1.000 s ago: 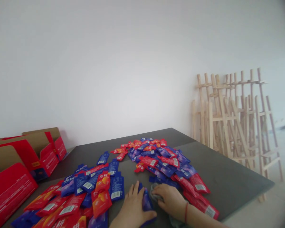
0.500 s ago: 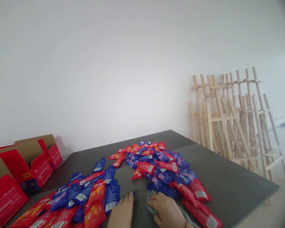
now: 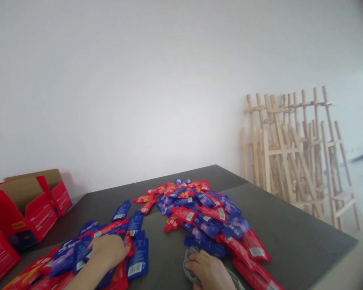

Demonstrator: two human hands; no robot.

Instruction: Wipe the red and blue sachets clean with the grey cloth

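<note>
My left hand point(image 3: 109, 247) lies over the near-left pile of red and blue sachets, its wrist coming in from below. Its fingers are mostly hidden behind the back of the hand, so I cannot tell if they grip a sachet. A red-orange sachet point(image 3: 129, 243) shows just right of its knuckles, with a blue sachet point(image 3: 137, 259) beside that. At the bottom centre, my right hand point(image 3: 210, 270) is closed on a bunched grey cloth point(image 3: 188, 259). A larger heap of sachets point(image 3: 210, 229) spreads beyond and right of the cloth; a blue one lies closest to it.
Red open-topped cardboard boxes point(image 3: 45, 215) stand along the table's left side. The dark table point(image 3: 278, 225) ends in a right-hand edge. Several wooden easels point(image 3: 286, 151) lean against the white wall on the right.
My left hand has moved left from the middle of the table onto the near-left pile. A blue tip that showed at its fingers is out of sight. My right hand stays at the cloth.
</note>
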